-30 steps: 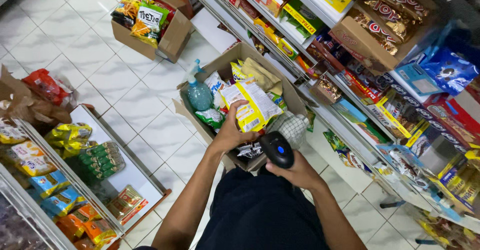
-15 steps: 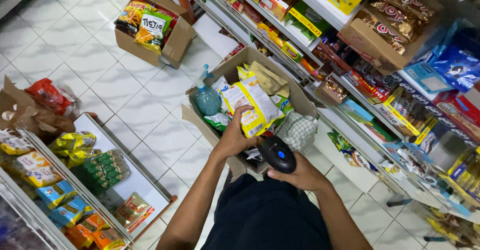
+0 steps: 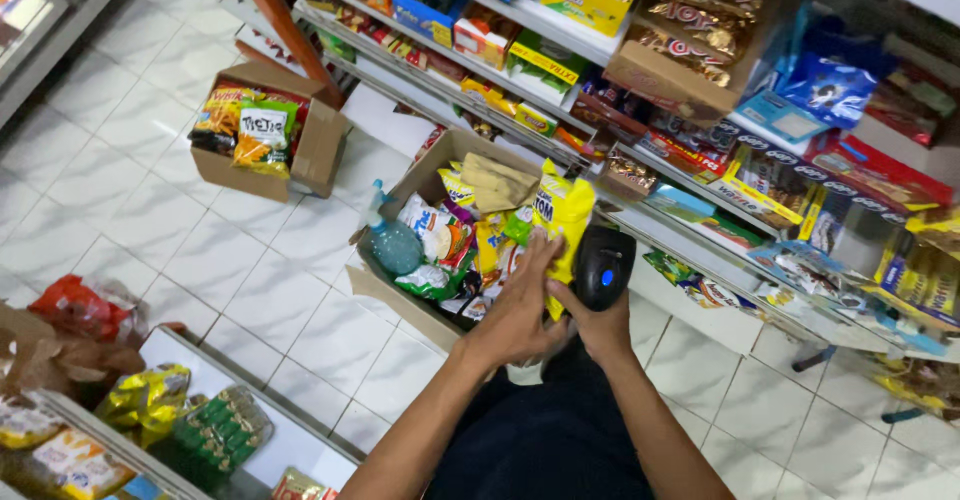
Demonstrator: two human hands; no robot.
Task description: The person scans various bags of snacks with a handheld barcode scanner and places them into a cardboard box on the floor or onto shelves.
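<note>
The left hand [image 3: 520, 310] is closed around a yellow snack bag [image 3: 565, 222] and holds it upright over the open cardboard box [image 3: 400, 298] on the white tiled floor [image 3: 150, 230]. The right hand [image 3: 600, 325] grips a black barcode scanner [image 3: 603, 265] with a small blue light, just beside the yellow bag on its right side, touching or almost touching it.

Inside the box, left of the yellow bag, lie many colourful snack packets, a pale tan packet [image 3: 497, 182] at the far side, and a blue-green bottle [image 3: 392, 243] at the left wall. Behind the box runs a long store shelf [image 3: 640, 210] full of packaged goods. Far left of the box stands a second, smaller cardboard box [image 3: 262, 135] with chip bags.
</note>
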